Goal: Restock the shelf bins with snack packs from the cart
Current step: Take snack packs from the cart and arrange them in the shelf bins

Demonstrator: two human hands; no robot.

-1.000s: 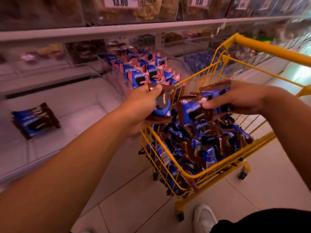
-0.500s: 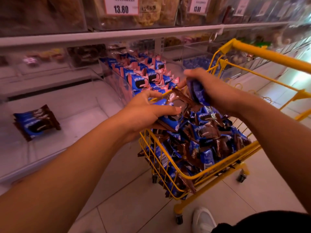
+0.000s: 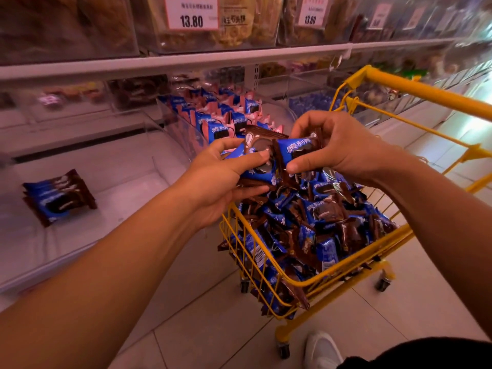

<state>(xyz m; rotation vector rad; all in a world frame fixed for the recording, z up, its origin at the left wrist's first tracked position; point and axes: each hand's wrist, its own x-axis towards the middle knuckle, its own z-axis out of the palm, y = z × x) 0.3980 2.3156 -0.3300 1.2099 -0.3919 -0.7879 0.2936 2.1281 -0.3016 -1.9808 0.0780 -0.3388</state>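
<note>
Half a second ago the right hand (image 3: 343, 147) was lifting one snack pack high above the cart (image 3: 314, 283); now it has come down to the left hand (image 3: 221, 177), its grip pinching that blue pack (image 3: 299, 149) end to end against the small stack of packs (image 3: 257, 163) that the left grip holds over the cart's near left corner. The handful is growing, so I judge a carry comes soon to the nearly bare bin (image 3: 127, 166) on the left, where one small stack (image 3: 60, 194) lies.
</note>
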